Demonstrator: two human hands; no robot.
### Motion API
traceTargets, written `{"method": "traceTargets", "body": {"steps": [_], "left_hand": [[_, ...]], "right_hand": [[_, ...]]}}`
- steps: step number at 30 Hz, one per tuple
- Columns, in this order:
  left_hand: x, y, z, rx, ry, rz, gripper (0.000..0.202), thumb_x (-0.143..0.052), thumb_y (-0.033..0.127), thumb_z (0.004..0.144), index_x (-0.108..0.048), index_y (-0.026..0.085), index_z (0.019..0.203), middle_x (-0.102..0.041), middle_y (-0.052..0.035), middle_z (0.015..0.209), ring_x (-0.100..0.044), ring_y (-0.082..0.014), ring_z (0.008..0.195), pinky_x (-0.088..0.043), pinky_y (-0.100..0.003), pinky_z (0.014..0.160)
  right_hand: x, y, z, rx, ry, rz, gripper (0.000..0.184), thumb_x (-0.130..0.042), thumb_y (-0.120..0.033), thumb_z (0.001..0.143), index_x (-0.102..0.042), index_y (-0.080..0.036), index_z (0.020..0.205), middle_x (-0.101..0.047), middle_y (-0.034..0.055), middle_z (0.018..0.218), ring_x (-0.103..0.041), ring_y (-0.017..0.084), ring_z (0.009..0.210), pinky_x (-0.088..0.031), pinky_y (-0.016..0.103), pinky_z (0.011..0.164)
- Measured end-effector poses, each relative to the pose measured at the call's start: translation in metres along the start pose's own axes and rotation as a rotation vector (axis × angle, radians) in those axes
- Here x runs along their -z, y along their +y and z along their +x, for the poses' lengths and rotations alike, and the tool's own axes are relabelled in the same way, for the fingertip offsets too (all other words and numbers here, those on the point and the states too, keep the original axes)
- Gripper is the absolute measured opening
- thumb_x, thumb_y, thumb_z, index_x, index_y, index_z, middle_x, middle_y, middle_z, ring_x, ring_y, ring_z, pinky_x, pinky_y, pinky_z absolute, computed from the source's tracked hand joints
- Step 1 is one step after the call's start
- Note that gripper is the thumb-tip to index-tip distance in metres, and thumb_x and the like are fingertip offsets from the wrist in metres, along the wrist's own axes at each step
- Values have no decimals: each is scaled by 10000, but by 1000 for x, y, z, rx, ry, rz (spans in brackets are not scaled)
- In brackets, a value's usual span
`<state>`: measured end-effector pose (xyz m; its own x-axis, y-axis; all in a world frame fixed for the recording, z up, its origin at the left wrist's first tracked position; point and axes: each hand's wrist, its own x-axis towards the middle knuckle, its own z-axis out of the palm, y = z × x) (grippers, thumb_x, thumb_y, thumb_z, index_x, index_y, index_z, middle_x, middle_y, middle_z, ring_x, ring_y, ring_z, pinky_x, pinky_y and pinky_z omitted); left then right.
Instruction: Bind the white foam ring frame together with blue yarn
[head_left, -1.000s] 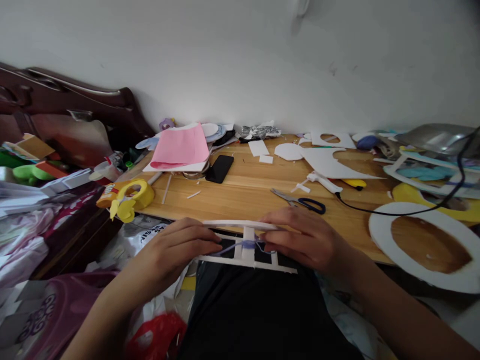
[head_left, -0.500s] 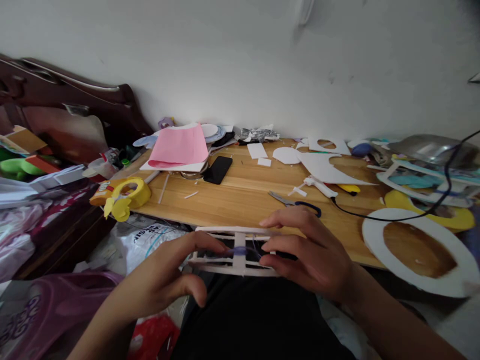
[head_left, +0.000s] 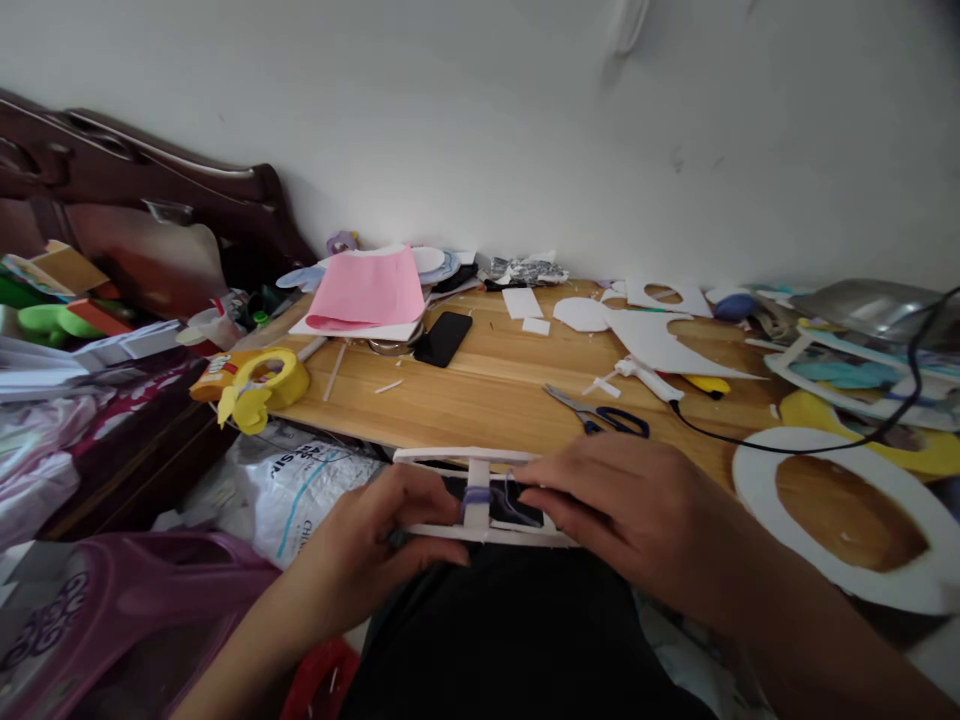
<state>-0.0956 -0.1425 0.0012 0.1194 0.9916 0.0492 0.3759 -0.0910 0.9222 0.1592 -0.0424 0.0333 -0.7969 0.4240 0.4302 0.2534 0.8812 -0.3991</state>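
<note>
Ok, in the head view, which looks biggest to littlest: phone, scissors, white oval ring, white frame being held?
1. White oval ring.
2. White frame, by outline; its ends are partly covered.
3. Black smartphone and scissors, too close to rank: scissors longer, phone chunkier.

Left hand: holding white frame
Right hand: at frame's opposite end
Purple thread: wound round frame's middle
Desk: blue-handled scissors, black phone, pink sheet, white ring

Hands partly hide white frame; wooden headboard cut off at left.
</note>
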Motion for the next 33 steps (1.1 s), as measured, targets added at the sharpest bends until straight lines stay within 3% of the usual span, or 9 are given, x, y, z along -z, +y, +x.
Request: {"method": "traceTargets", "body": {"steps": [3,6,10,13,15,18,26,29,33], "left_hand": [[-4,7,1,97,-89,-142,316,-800,361,829,-582,197,989,-762,-43,935,-752,-169,863,-590,-224,761],[-7,13,0,171,-180,-211,360,-779,419,842,-582,203,1053,-764,-69,1014,-744,-195,952,-586,-240,791],[-2,16,-7,120,-219,-37,482,-714,509,873,-602,242,1259,-701,-96,1268,-684,-241,1132,-565,-300,922],[4,19,-10,90,-200,36,517,-557,549,962,-563,279,1403,-665,-78,1359,-637,-250,1218,-532,-323,1005],[6,24,-8,150,-223,57,456,-462,500,1019,-573,303,1415,-676,-41,1350,-641,-226,1205,-521,-302,1017],[5,34,0,203,-311,95,382,-485,430,1022,-634,320,1355,-716,-2,1277,-679,-206,1094,-544,-260,942],[-2,36,10,118,-262,56,338,-566,363,988,-668,335,1309,-732,1,1231,-672,-209,1081,-523,-281,963],[-2,34,10,104,-251,66,313,-582,365,981,-689,308,1269,-748,-5,1159,-668,-206,1058,-512,-279,951],[-5,36,11,161,-344,35,311,-549,385,1000,-670,280,1267,-746,11,1070,-667,-172,956,-506,-240,837]], "right_hand": [[-5,0,-6,-72,-121,34,190,-538,-259,1020,-686,-249,1139,-763,2,938,-708,153,768,-511,274,673],[-5,-1,-8,-84,-170,48,209,-528,-240,1017,-687,-258,1152,-774,-2,994,-717,152,777,-499,267,646],[2,0,-1,0,-258,55,178,-530,-246,1014,-694,-257,1083,-757,-29,881,-694,133,702,-453,257,598],[5,1,5,5,-305,5,157,-538,-242,1010,-682,-241,949,-699,-50,739,-643,117,614,-396,261,555],[3,1,6,18,-277,-101,188,-541,-232,1006,-656,-224,858,-656,-48,667,-591,121,545,-341,284,520],[-3,2,6,100,-231,-228,236,-517,-201,1008,-630,-209,801,-612,-35,611,-535,134,500,-288,309,500],[-3,8,14,493,124,-445,182,-520,-145,986,-695,-139,936,-688,21,715,-578,154,637,-383,331,567],[-3,19,17,639,257,-441,94,-635,-207,931,-699,-179,995,-670,14,768,-542,148,644,-399,323,551],[-8,28,22,704,328,-471,222,-724,-233,868,-699,-250,1088,-649,12,892,-572,173,781,-472,335,627]]}}
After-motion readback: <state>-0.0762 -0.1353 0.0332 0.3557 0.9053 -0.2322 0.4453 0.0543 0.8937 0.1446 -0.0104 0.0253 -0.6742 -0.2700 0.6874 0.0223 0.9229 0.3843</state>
